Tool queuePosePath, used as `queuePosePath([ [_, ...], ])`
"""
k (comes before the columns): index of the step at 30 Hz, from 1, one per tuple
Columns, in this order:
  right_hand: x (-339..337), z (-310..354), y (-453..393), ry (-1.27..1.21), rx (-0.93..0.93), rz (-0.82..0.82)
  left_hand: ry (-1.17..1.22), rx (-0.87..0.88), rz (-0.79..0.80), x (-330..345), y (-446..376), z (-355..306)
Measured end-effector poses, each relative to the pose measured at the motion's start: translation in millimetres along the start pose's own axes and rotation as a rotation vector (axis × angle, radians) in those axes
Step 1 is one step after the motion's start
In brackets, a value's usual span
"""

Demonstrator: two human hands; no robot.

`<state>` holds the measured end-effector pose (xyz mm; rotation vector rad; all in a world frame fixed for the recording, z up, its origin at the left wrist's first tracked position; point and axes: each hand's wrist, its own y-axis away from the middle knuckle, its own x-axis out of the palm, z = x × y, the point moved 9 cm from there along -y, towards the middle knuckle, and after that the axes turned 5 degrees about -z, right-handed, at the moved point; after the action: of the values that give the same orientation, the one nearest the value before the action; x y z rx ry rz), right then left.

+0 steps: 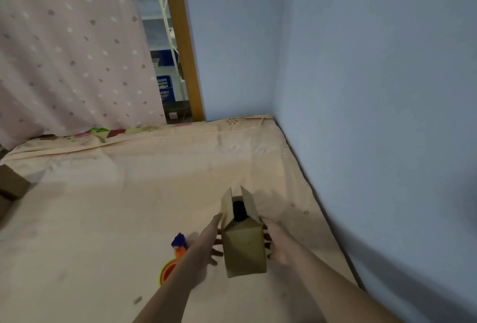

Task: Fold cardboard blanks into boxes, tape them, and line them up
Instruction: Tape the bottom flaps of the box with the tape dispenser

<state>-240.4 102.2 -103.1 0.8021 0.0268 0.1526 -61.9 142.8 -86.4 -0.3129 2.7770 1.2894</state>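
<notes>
A small brown cardboard box [244, 247] is held above the bed, its far end open with two flaps sticking up and a dark opening between them. My left hand [206, 242] grips its left side, thumb along the upper edge and fingers curled under. My right hand [275, 241] holds its right side, fingers curled against the wall. An orange tape dispenser with a blue part [175, 253] lies on the sheet just left of my left forearm, partly hidden by it.
The bed sheet [129, 206] is pale peach and spreads wide to the left. Blue walls [374, 116] close in the right side and far corner. More brown cardboard [11, 188] lies at the left edge. A dotted curtain [72, 46] hangs at the back left.
</notes>
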Motion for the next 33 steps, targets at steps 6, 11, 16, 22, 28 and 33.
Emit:
queuePosePath([
  [6,3,13,-1,0.066,-0.008,-0.016,-0.093,0.138,-0.061,5,2,-11],
  [11,-2,-20,-1,0.261,0.077,-0.072,-0.275,0.081,-0.032,14,-9,16],
  [16,6,-7,6,0.331,-0.052,-0.093,-0.465,0.155,-0.140,18,-14,9],
  [22,3,-1,0,0.434,-0.168,-0.128,-0.303,0.136,-0.096,16,-20,11],
  [28,-20,12,13,0.343,-0.145,-0.195,0.077,0.070,-0.055,-7,-23,24],
  [33,-39,5,6,0.359,-0.159,-0.284,0.192,-0.068,-0.142,-13,-21,49],
])
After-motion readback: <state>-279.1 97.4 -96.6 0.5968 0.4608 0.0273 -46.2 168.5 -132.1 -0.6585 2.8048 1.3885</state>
